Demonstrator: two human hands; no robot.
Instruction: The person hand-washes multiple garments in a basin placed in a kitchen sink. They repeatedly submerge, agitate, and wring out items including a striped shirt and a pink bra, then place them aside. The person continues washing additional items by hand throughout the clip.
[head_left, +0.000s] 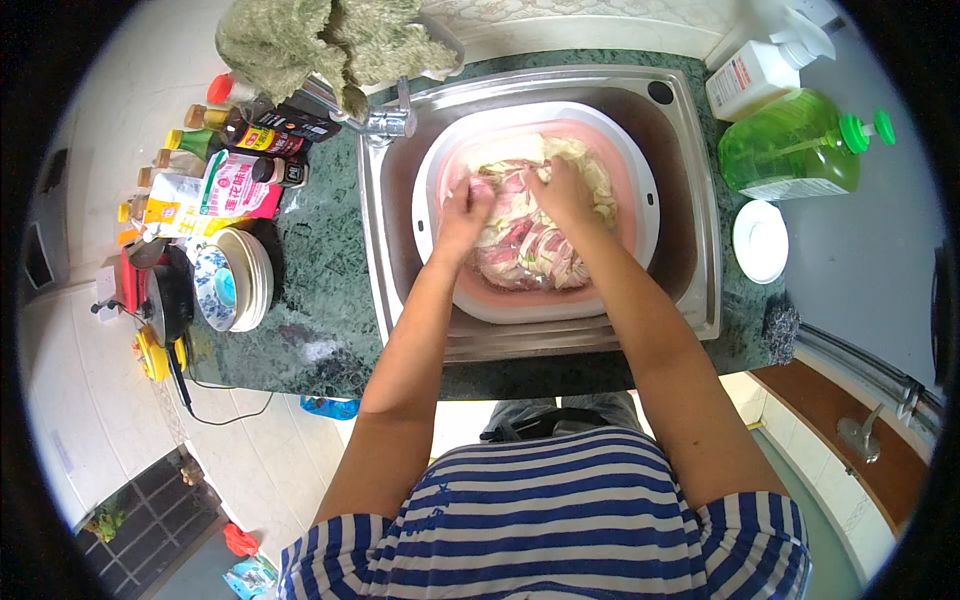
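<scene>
A wet cloth (525, 244), patterned in pink and cream, lies bunched in water inside a white and pink oval basin (641, 277). The basin rests in a stainless steel sink (701, 225). My left hand (463, 214) is at the left of the cloth, with a pinkish fold of it between the fingers. On the upper part of the cloth, my right hand (564, 195) has its fingers curled into the fabric. A plain white part (506, 151) shows near the basin's far side; I cannot tell whether it belongs to the cloth.
A faucet (390, 122) with a greenish towel (367, 45) above it stands at the back left. Stacked bowls (251, 277), several sauce bottles (262, 139) and a pan (166, 300) line the left. Rightward are a green pump bottle (784, 150), a white spray bottle (754, 79), a white dish (760, 241) and a scourer (782, 334).
</scene>
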